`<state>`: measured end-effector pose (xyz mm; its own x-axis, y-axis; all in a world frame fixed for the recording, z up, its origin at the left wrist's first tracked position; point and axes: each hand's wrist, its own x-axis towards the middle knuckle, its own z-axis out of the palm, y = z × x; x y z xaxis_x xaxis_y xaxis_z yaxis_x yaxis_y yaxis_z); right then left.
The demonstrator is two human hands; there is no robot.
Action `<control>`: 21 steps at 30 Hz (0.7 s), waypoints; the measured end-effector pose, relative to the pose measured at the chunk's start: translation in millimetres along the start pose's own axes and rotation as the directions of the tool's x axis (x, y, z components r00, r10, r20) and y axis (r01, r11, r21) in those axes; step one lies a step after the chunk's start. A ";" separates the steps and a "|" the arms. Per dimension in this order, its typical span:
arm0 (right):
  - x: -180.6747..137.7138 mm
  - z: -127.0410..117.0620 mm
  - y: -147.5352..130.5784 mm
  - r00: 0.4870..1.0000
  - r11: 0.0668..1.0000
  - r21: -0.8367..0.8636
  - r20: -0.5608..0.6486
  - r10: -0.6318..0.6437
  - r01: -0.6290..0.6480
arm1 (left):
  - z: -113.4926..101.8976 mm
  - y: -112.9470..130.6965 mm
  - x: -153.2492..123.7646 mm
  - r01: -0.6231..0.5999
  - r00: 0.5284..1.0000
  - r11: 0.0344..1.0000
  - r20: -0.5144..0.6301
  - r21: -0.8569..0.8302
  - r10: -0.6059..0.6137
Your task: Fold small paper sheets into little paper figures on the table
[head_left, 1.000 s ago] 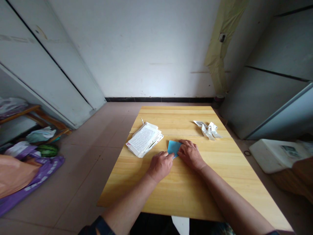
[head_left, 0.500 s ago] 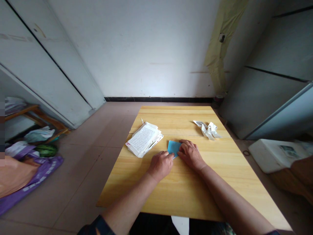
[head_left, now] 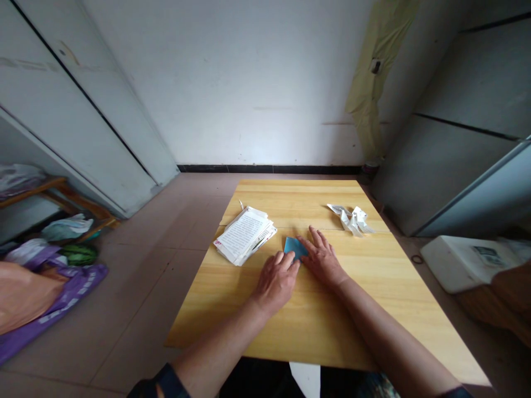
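A small blue sheet of paper [head_left: 292,245] lies on the wooden table [head_left: 332,320], partly covered by fingers. My left hand [head_left: 279,277] has its fingers bent and close together, pressing on the paper's near edge; the thumb is hidden from sight. On the paper's right side rests my right hand [head_left: 324,258], its fingers spread and stretched out. To the left of the paper sits a stack of printed pages [head_left: 244,235] with uneven edges.
Crumpled paper [head_left: 353,220] lies at the table's far right. Beyond the table stand a white wall [head_left: 257,83] and, at right, a grey cabinet-like unit [head_left: 452,138]. A white box [head_left: 464,262] is beside the table, and a watermelon [head_left: 78,254] lies among bags at left.
My right hand's fingers have spread and stretched forward. My left hand's fingers have moved further over the blue paper, covering more of it.
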<state>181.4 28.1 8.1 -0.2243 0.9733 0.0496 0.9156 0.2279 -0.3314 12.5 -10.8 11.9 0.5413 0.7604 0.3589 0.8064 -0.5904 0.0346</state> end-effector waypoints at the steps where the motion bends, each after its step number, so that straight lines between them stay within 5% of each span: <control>1: -0.1 0.6 0.4 1.000 1.000 -0.007 -0.001 -0.003 0.003 | -0.6 2.5 1.0 -0.030 1.000 0.999 -0.003 -0.027 0.030; 21: 2.1 2.5 10.0 1.000 0.999 0.028 -0.014 -0.021 0.021 | 1.2 5.2 -9.6 -0.098 0.995 0.978 -0.017 -0.187 0.096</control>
<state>189.2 32.4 2.6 -0.2384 0.9687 0.0695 0.9011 0.2473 -0.3562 11.8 -20.8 7.5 0.6120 0.6954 0.3766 0.6910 -0.7018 0.1732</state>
